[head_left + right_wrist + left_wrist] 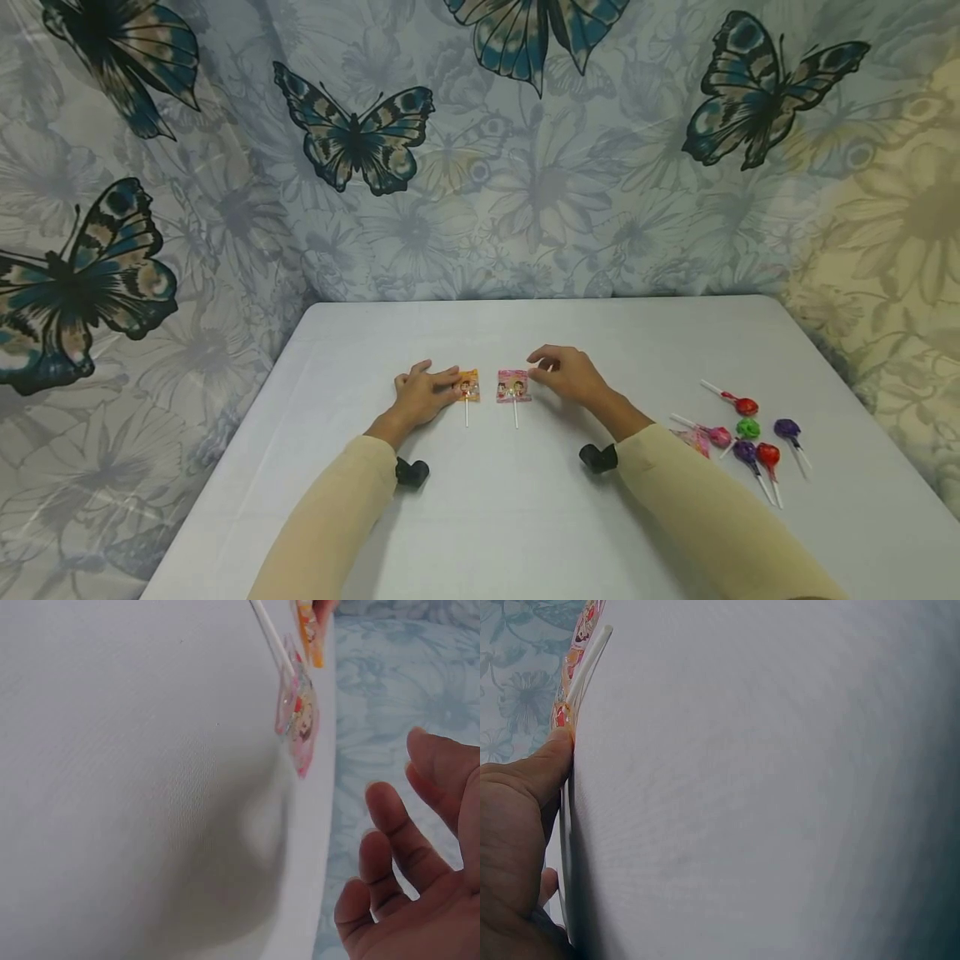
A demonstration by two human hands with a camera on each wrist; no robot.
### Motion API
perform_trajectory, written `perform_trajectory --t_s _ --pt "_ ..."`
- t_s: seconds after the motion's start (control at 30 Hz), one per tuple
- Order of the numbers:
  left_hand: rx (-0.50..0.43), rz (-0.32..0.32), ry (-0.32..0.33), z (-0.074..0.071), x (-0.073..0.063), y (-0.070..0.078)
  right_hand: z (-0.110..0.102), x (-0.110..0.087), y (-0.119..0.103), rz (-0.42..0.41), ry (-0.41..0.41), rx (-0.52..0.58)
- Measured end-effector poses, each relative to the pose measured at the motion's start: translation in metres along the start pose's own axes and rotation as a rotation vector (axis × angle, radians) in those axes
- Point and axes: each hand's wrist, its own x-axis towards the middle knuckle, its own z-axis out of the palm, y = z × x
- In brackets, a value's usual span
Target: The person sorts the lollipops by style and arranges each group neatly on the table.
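Observation:
Two flat lollipops in square wrappers lie side by side on the white table, white sticks toward me. My left hand (424, 395) rests at the left edge of the orange-wrapped lollipop (469, 386). In the left wrist view, its thumb (553, 754) is straight and touches the wrapper. The pink-wrapped lollipop (513, 386) lies to the right, a small gap between them. Just right of it, my right hand (572, 375) hovers with loosely bent fingers. The right wrist view shows those fingers (409, 840) holding nothing, apart from the pink wrapper (304, 724).
On the right of the table (525, 533) lies a loose group of lollipops: a red one (746, 407), a green one (747, 428), a purple one (787, 428) and several more. A butterfly-patterned cloth (525, 208) hangs behind the table's far edge.

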Motion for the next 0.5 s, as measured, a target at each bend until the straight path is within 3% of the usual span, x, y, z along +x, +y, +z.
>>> perform_trajectory --t_s 0.5 --pt "-0.028 -0.017 0.009 0.001 -0.001 0.001 -0.023 -0.041 0.000 -0.067 0.060 0.008"
